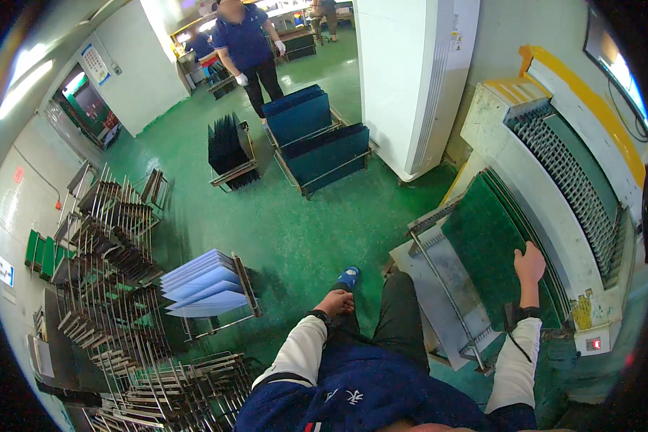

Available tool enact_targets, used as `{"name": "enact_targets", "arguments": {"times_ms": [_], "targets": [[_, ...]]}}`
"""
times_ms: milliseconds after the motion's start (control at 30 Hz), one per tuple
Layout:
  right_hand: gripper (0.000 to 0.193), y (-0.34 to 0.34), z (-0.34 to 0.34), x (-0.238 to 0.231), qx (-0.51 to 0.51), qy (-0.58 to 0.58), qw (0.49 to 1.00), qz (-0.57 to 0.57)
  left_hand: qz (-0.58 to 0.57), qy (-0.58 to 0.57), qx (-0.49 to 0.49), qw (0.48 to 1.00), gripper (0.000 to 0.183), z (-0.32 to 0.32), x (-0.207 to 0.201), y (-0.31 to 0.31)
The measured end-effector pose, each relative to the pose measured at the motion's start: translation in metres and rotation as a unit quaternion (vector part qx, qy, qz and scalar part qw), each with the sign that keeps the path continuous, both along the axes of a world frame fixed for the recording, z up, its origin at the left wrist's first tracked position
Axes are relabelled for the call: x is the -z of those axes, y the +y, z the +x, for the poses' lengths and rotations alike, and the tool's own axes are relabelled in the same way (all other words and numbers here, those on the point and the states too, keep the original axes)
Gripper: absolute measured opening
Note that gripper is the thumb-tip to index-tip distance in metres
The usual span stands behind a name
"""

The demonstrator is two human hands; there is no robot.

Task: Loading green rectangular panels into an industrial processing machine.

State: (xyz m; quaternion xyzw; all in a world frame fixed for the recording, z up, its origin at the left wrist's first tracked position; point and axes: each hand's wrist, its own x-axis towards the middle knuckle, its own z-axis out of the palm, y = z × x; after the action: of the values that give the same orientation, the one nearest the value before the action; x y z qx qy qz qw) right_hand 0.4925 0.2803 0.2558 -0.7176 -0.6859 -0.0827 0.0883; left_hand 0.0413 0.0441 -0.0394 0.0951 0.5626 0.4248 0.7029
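**Steadying a green panel on the rack**

Resting my right hand flat, fingers spread, on the green panel leaning in the metal rack beside the machine. It looks thin, stiff and light; I judge its edges the safest hold. My left hand hangs loosely curled and empty by my knee.

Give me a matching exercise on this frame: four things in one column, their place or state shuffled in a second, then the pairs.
Things:
1. right hand
2. left hand
3. pale blue sheets
4. dark blue panels

Places or states:
A. standing in a cart near the person in blue
B. on the top edge of a green board
C. empty, hanging by the thigh
D. leaning in a wire rack at the person's left

Pairs: 1-B, 2-C, 3-D, 4-A
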Motion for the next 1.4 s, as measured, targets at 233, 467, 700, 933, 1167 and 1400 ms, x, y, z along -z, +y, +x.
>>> {"name": "enact_targets", "arguments": {"times_ms": [233,467,700,933,1167,1400], "targets": [[0.04,0.004,0.008,0.008,-0.002,-0.002,1.0,0.019,0.009,0.004,0.001,1.0,0.021,0.002,-0.009,0.0],[0.043,0.001,0.003,0.002,0.018,0.002,1.0,-0.005,0.01,-0.002,-0.013,1.0,0.019,0.004,-0.013,0.001],[0.045,0.002,-0.001,0.0,0.01,0.005,1.0,-0.002,-0.007,-0.035,-0.033,0.999,0.02,-0.001,-0.003,-0.004],[0.043,0.001,0.004,0.003,0.006,-0.006,1.0,0.011,-0.01,0.008,0.019,1.0,0.021,0.002,-0.021,-0.001],[0.045,-0.004,-0.01,-0.013,0.029,0.009,0.999,-0.039,-0.017,0.005,0.022,1.0,0.023,-0.001,-0.016,-0.003],[0.047,-0.003,-0.006,-0.009,0.032,0.013,0.998,-0.043,-0.024,0.015,0.048,0.998,0.026,-0.001,-0.022,-0.001]]}}
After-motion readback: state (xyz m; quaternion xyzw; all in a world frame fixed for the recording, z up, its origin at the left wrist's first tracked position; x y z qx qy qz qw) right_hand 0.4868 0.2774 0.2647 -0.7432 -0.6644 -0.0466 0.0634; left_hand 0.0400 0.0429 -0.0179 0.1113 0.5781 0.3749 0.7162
